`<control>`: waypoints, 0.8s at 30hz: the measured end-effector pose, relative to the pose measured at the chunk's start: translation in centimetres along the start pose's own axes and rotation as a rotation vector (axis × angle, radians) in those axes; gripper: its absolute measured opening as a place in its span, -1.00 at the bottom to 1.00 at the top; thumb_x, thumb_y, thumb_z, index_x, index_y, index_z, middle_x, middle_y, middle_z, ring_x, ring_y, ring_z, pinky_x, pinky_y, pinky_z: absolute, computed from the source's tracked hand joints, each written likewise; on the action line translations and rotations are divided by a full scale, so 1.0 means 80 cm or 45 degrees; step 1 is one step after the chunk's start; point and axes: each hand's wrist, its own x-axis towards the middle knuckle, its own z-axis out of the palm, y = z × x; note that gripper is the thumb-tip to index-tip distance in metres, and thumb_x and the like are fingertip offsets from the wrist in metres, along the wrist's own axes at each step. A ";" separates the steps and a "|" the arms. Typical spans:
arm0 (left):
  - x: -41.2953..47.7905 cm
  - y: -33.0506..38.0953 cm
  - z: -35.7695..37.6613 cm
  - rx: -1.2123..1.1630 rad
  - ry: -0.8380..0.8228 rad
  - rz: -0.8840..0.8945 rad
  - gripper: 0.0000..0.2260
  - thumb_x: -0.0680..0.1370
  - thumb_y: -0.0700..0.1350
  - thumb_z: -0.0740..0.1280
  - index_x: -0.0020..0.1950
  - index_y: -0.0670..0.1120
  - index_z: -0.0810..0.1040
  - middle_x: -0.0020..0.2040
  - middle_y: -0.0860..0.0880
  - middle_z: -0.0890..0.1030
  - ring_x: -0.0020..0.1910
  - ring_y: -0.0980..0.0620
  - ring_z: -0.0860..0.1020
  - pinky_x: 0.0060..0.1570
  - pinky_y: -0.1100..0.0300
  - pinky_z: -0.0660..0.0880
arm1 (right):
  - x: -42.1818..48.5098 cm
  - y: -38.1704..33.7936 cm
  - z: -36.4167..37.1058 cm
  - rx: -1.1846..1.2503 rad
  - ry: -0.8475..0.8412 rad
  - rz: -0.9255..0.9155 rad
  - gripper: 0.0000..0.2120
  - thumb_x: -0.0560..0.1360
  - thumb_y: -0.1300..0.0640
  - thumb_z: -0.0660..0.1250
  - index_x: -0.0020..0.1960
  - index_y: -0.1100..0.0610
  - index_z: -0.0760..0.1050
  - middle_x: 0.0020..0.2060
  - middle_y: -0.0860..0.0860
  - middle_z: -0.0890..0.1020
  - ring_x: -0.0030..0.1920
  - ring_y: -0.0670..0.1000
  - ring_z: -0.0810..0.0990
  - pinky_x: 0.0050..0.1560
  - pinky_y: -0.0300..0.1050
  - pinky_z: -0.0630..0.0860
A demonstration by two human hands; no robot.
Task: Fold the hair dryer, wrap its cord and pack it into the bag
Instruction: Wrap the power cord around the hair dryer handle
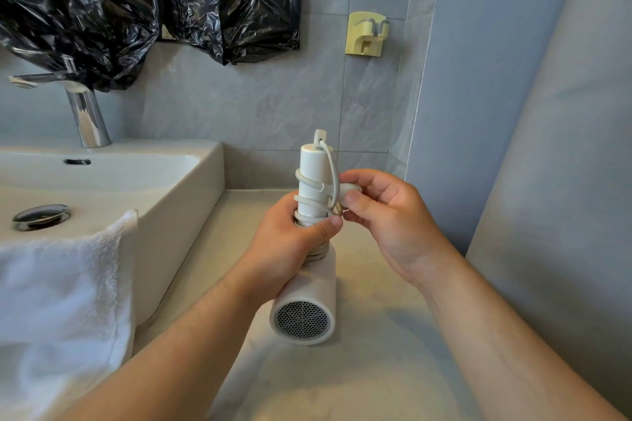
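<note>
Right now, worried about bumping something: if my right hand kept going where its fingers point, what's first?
The right hand, pinching the plug, would probably meet the cord-wrapped hair dryer handle; depth is unclear.

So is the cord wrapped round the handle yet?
Mostly wrapped: coils of the cord circle the hair dryer handle; the right hand pinches its loose end.

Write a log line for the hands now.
left hand: grips white plastic hair dryer handle | right hand: pinches white cord end | step: wrapping
</note>
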 end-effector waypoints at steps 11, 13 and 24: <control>0.003 -0.004 -0.012 -0.195 -0.104 -0.011 -0.78 0.33 -0.12 0.49 -0.06 -0.07 0.58 -0.17 -0.11 0.55 -0.17 -0.04 0.48 -0.14 0.13 0.45 | 0.004 -0.012 -0.036 0.351 -0.043 0.090 -0.87 0.40 0.36 0.31 -0.12 0.19 0.58 -0.33 0.02 0.59 -0.32 -0.06 0.58 -0.23 -0.17 0.61; 0.004 -0.005 -0.014 -0.231 -0.110 -0.012 -0.75 0.30 -0.09 0.50 -0.06 -0.06 0.58 -0.19 -0.08 0.56 -0.16 -0.05 0.49 -0.14 0.13 0.46 | 0.004 -0.006 -0.033 0.327 -0.070 0.144 -0.86 0.43 0.38 0.29 -0.12 0.20 0.56 -0.33 0.03 0.58 -0.32 -0.03 0.57 -0.24 -0.16 0.61; 0.003 -0.006 -0.026 -0.308 -0.129 -0.033 -0.72 0.33 -0.11 0.48 0.01 -0.08 0.56 -0.14 -0.15 0.60 -0.14 -0.12 0.53 -0.10 0.00 0.49 | -0.001 0.023 -0.004 -0.353 -0.236 0.177 -0.83 0.55 0.32 0.26 -0.09 0.06 0.47 -0.25 0.05 0.58 -0.22 -0.03 0.53 -0.01 -0.11 0.52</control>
